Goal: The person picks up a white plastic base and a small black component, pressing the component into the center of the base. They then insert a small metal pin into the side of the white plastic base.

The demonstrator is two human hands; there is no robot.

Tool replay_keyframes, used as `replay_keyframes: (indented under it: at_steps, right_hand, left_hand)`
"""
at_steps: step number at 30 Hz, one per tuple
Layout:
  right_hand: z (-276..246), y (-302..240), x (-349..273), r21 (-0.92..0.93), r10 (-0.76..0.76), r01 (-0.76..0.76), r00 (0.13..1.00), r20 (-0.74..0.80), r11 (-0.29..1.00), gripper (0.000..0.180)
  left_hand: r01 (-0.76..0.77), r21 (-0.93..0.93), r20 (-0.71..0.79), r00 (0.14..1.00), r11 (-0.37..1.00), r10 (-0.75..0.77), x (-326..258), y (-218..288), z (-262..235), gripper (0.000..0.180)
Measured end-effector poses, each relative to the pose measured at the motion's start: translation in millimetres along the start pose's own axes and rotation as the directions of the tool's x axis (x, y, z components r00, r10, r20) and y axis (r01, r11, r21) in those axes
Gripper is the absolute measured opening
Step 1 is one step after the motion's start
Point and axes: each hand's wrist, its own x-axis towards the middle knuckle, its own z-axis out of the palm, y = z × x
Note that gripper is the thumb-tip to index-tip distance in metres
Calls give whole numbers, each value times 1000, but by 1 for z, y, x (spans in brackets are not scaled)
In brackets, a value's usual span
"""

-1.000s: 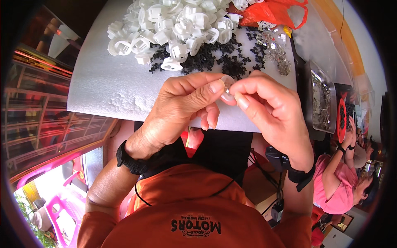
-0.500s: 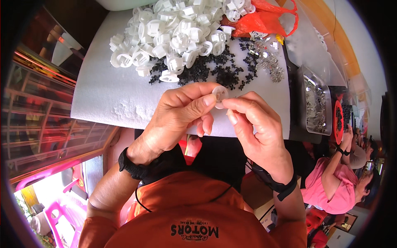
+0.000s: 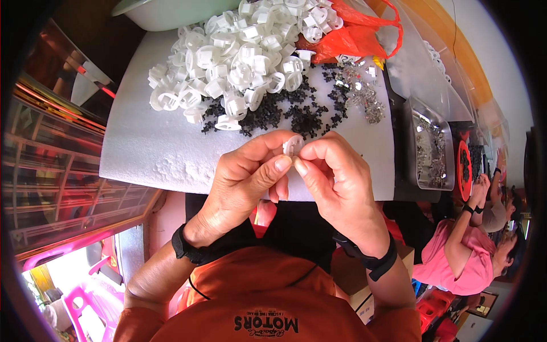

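- The left hand and the right hand met at the centre of the frame, their fingertips pinched together on one small white plastic ring.
- Each grip was clamped on that ring: the left thumb and forefinger closed on its lower left edge, the right thumb and forefinger on its right edge, so only its top showed between them.
- The ring was held in the air just above the near edge of the tabletop, not resting on it.
- It looked light and stiff, a moulded part with thin tabs; smooth plastic that small could slip from the fingers, so the rim seemed the safer place to hold, not the tabs.
- Both wrists wore dark bands, and orange sleeves ran down to the lower edge of the frame.
- Just above the hands lay a scatter of tiny black plastic bits, touching the pile behind them.
- In the upper centre sat a heap of white plastic rings of the same kind.
- To the upper right lay an orange plastic bag, with small shiny metal pieces below it.
- At the right a clear tray held more metal pieces.
- At the lower right another person in a pink shirt worked with raised arms.
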Motion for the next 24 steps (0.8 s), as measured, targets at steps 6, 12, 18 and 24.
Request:
replay_keyframes:
  at_steps: [6, 12, 18, 24]
  right_hand:
    - [4, -2, 2, -171, -141, 129, 989, -55, 977, 18]
    - [3, 1, 2, -12, -70, 70, 997, -12, 997, 17]
    - [2, -2, -2, 90, -6, 8, 1000, -18, 996, 14]
    - [5, -2, -1, 82, 8, -6, 1000, -24, 997, 14]
  left_hand:
    - [-50, 8, -26, 998, 999, 50, 1, -2, 5, 36]
    - [-58, 78, -35, 998, 995, 61, -1, -5, 5, 34]
    - [-82, 58, -43, 995, 995, 85, -3, -6, 7, 32]
    - [-162, 142, -48, 984, 976, 170, -2, -9, 7, 32]
